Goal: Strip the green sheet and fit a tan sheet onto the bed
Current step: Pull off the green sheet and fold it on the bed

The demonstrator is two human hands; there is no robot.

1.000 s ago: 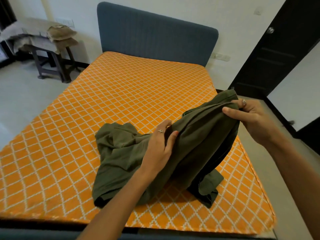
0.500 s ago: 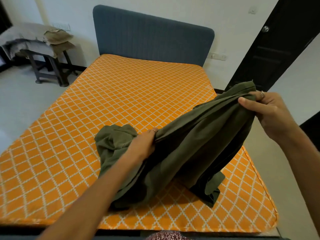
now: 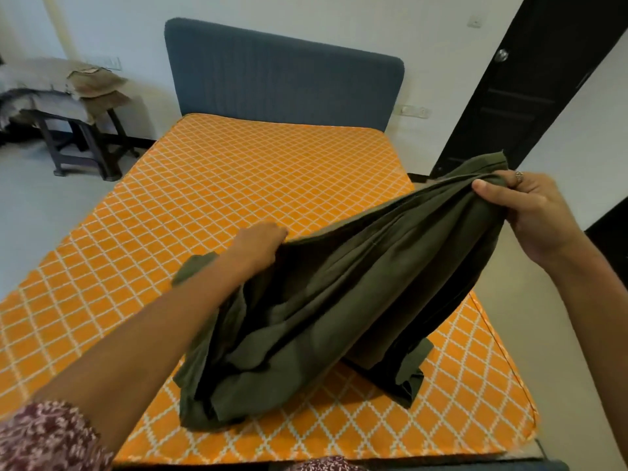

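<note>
Over mattress (image 3: 238,198), both hands' fingers clamp green sheet (image 3: 339,300).

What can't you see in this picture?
- Head view: the left hand is blurred and its fingers are buried in the green sheet, so the grip is unclear.
- The sheet covers part of the mattress beneath it.
- The pile on the stool is too small to tell whether it is the tan sheet.
- The picture's bottom edge cuts off the bed's near end.
</note>
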